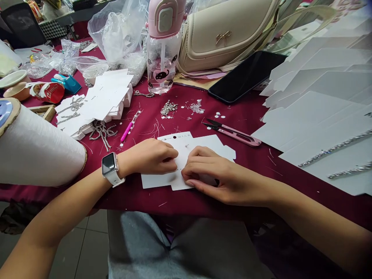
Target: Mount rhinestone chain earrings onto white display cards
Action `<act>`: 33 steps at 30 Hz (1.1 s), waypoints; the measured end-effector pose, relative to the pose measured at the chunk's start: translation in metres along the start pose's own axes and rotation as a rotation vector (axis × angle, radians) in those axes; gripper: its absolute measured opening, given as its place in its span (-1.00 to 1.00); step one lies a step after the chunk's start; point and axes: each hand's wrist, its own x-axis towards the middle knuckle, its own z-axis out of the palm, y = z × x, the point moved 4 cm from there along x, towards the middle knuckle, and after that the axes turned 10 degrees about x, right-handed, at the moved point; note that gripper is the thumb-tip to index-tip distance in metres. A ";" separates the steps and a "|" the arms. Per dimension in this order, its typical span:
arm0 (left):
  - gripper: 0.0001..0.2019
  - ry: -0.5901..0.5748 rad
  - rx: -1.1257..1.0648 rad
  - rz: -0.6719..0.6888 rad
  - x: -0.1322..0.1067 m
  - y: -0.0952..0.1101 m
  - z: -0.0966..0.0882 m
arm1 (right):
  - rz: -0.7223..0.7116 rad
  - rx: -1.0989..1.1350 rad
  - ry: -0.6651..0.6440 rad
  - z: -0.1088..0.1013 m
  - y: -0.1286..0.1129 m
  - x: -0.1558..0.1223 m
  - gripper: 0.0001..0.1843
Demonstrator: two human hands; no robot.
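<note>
The left grip [151,157] is clenched, its fingers curled down over the middle of a white die-cut card [186,141]. The right grip [216,174] is closed on the same spot from the other side, its fingers bent against the card. With both grips meeting at the centre, the card stays pinned and steady on the tabletop [261,170], which is covered in maroon cloth. The card lies directly under the two grips, just in from the tabletop's front edge, with its punched hole uncovered towards the far side and a tab jutting out to the right.

A white smartwatch [109,164] sits on the left wrist. Pink-handled thread snips [232,132] lie just beyond the right grip, and a pink pen-like tool [129,130] lies beyond the left, both close at hand. Loose rhinestone chain [169,108] is scattered towards the middle. A pile of white cards [99,97] sits left of centre, while more white cards [314,124] overlap along the right edge. A water bottle [162,50], a beige handbag [223,35] and a black smartphone [247,75] stand towards the far edge.
</note>
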 end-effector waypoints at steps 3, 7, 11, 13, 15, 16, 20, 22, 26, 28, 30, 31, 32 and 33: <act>-0.82 -0.027 -0.039 0.028 -0.001 -0.001 -0.001 | -0.039 -0.144 0.109 0.002 -0.001 -0.001 -0.91; -0.85 -0.053 -0.112 0.052 -0.003 -0.002 -0.001 | -0.157 -0.377 0.275 0.005 -0.013 -0.008 -0.91; -0.86 -0.043 -0.123 0.045 -0.005 -0.004 0.000 | -0.155 -0.401 0.336 -0.009 -0.025 -0.021 -0.98; -0.87 -0.027 -0.105 0.045 -0.006 -0.004 0.000 | -0.032 -0.486 0.398 -0.026 -0.018 -0.029 -0.91; -0.87 -0.014 -0.077 0.046 -0.007 -0.003 -0.001 | 0.136 -0.637 0.440 -0.043 -0.002 -0.035 -0.79; -0.87 -0.009 -0.062 0.048 -0.007 -0.003 -0.001 | 0.209 -0.722 0.445 -0.050 0.007 -0.038 -0.73; -0.86 0.007 0.008 0.055 -0.008 -0.002 -0.001 | 0.303 -0.920 0.336 -0.056 0.043 -0.038 -0.71; -0.85 0.024 0.037 0.066 -0.008 -0.001 -0.001 | 0.304 -0.951 0.379 -0.055 0.052 -0.037 -0.78; -0.84 0.049 0.067 0.087 -0.009 -0.002 0.000 | 0.347 -0.941 0.464 -0.054 0.059 -0.035 -0.84; -0.83 0.056 0.075 0.091 -0.010 -0.002 0.000 | 0.394 -0.863 0.485 -0.055 0.060 -0.033 -0.87; -0.83 0.066 0.077 0.088 -0.010 -0.002 0.000 | 0.488 -0.755 0.490 -0.056 0.059 -0.031 -0.88; -0.83 0.072 0.077 0.082 -0.010 -0.002 0.000 | 0.552 -0.704 0.501 -0.057 0.056 -0.030 -0.90; -0.82 0.077 0.074 0.076 -0.009 -0.002 0.000 | 0.618 -0.656 0.530 -0.059 0.053 -0.030 -0.91; -0.82 0.079 0.070 0.070 -0.009 -0.003 0.000 | 0.673 -0.607 0.584 -0.061 0.048 -0.030 -0.92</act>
